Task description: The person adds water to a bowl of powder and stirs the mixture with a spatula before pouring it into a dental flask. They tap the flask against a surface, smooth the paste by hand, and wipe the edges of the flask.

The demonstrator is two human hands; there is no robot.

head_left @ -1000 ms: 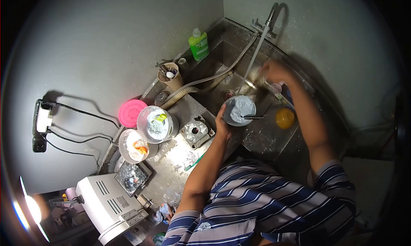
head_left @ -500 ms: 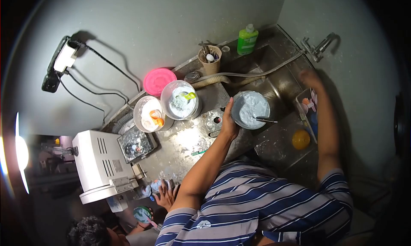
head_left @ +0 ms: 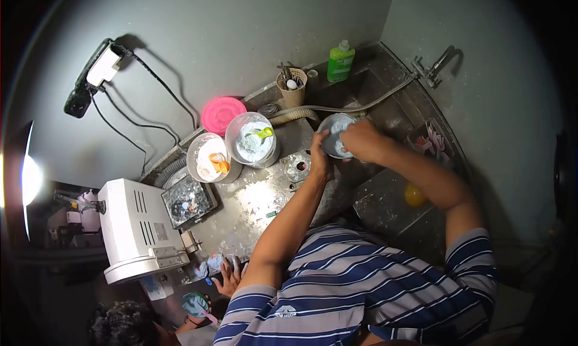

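My left hand (head_left: 320, 159) grips a round mixing bowl (head_left: 326, 142) by its near left side. Inside lies pale grey-blue paste (head_left: 343, 124), thick and smeared up the wall. My right hand (head_left: 364, 142) is closed over the bowl's right side, around the handle of the spatula that stood in the paste; the hand hides nearly all of it. Left of the bowl stand a tub of white powder with a green scoop (head_left: 265, 133) and another with an orange scoop (head_left: 219, 163). A pink lid (head_left: 223, 115) lies behind them.
A sink (head_left: 391, 114) with a faucet (head_left: 430, 75) and hose is at the right. Green bottle (head_left: 341, 62) and utensil cup (head_left: 291, 87) stand along the wall. A white machine (head_left: 141, 225) is at left. Another person's hands (head_left: 229, 277) are at lower left, one near a green bowl (head_left: 197, 304).
My right hand has swung left from beside the sink to the bowl and closed on the spatula. The bowl has shifted slightly left and up, still in my left hand.
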